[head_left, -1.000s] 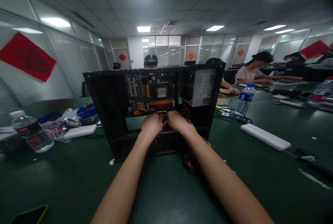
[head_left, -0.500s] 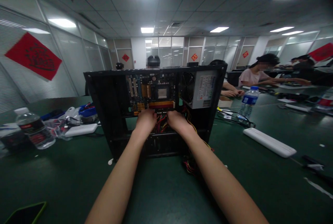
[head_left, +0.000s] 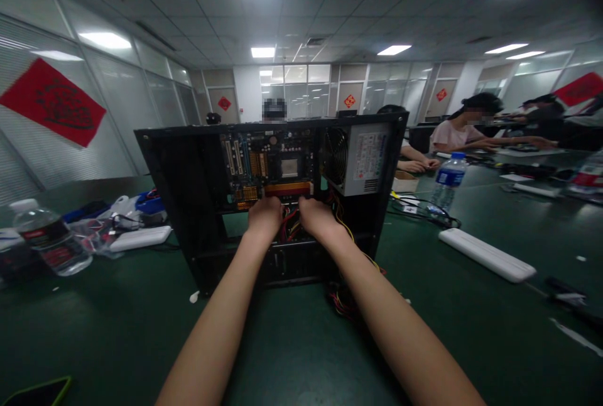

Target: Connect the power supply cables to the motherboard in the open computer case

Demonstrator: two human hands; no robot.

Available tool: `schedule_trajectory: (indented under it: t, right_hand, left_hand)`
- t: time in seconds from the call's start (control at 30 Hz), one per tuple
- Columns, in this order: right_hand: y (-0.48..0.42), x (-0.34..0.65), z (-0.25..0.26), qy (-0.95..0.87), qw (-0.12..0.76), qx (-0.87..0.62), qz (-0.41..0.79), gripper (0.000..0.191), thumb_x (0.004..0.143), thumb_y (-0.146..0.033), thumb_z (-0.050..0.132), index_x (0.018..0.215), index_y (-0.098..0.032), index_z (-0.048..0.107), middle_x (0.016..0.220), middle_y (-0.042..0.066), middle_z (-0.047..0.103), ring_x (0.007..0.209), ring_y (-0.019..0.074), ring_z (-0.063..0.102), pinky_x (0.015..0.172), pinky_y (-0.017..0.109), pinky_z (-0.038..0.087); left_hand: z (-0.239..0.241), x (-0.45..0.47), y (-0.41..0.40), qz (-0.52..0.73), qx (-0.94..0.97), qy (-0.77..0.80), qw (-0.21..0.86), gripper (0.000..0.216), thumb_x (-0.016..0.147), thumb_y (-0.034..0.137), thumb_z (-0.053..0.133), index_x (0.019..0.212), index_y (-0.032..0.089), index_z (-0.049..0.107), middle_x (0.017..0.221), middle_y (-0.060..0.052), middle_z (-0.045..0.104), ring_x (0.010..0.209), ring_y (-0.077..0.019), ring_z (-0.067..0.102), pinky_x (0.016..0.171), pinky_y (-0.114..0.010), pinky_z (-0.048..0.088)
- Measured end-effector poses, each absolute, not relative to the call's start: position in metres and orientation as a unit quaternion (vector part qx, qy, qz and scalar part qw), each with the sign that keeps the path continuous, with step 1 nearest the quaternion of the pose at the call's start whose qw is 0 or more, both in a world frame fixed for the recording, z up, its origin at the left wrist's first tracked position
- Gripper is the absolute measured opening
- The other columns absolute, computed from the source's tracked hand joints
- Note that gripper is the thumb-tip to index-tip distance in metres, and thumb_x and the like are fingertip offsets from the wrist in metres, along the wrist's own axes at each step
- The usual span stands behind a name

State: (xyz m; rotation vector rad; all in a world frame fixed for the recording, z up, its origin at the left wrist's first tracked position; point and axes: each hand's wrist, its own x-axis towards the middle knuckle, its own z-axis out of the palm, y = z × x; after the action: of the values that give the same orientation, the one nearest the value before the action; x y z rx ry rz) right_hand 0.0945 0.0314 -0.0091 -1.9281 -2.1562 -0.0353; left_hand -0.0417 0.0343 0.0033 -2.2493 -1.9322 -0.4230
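Note:
Before me a black computer case (head_left: 176, 205) stands open on the table. Inside it are a motherboard (head_left: 277, 149), with red and yellow memory slots (head_left: 288, 189) along its lower edge, and a silver power supply (head_left: 367, 161) at upper right. My left hand (head_left: 265, 216) and my right hand (head_left: 318, 216) both reach in just below those slots, fingers curled closed. Between the hands runs a bundle of red and yellow cables (head_left: 291, 225). The fingertips are hidden behind the hands, so what they grip does not show. More cables (head_left: 343, 305) hang out by my right forearm.
On the left are a water bottle (head_left: 49, 239), a white power strip (head_left: 141, 238) and plastic bags. To the right stand a blue-capped bottle (head_left: 448, 180) and another white power strip (head_left: 486, 255). A phone (head_left: 40, 393) lies at the near left. Other people (head_left: 464, 126) sit beyond.
The whole view has shifted slightly, so the case appears a little further left. Both hands stay at the same spot below the memory slots, fingers still curled.

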Motion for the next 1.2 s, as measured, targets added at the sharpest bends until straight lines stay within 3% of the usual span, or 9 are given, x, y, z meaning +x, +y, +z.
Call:
schedule_trajectory:
  t: [0.37, 0.83, 1.2]
  right_hand:
    - [0.0302, 0.0954, -0.0076, -0.738, 0.127, -0.663, -0.002, 0.032, 0.095, -0.008, 0.044, 0.114, -0.01, 0.07, 0.114, 0.022, 0.072, 0.107, 0.0303, 0.072, 0.086, 0.033, 0.055]
    - [0.027, 0.0937, -0.0037, -0.733, 0.132, -0.667, 0.016, 0.037, 0.097, -0.009, 0.042, 0.121, -0.01, 0.07, 0.117, 0.022, 0.071, 0.111, 0.0313, 0.071, 0.089, 0.034, 0.054]
    - [0.0321, 0.0953, -0.0056, -0.724, 0.135, -0.677, 0.013, 0.034, 0.095, -0.011, 0.045, 0.114, -0.01, 0.074, 0.113, 0.022, 0.073, 0.108, 0.0323, 0.071, 0.087, 0.036, 0.055]
  left_hand:
    - [0.0001, -0.0383, 0.0344, -0.129, -0.752, -0.641, 0.081, 0.037, 0.099, 0.028, 0.042, 0.108, 0.011, 0.074, 0.107, -0.023, 0.074, 0.103, -0.0345, 0.072, 0.086, -0.041, 0.056]
    - [0.0008, -0.0383, 0.0329, -0.132, -0.745, -0.652, 0.058, 0.038, 0.1, 0.031, 0.042, 0.107, 0.012, 0.075, 0.107, -0.021, 0.075, 0.104, -0.0337, 0.072, 0.088, -0.041, 0.056]
    - [-0.001, -0.0396, 0.0335, -0.148, -0.736, -0.659, 0.046, 0.038, 0.099, 0.035, 0.044, 0.107, 0.015, 0.076, 0.106, -0.02, 0.075, 0.102, -0.0307, 0.072, 0.086, -0.037, 0.055]
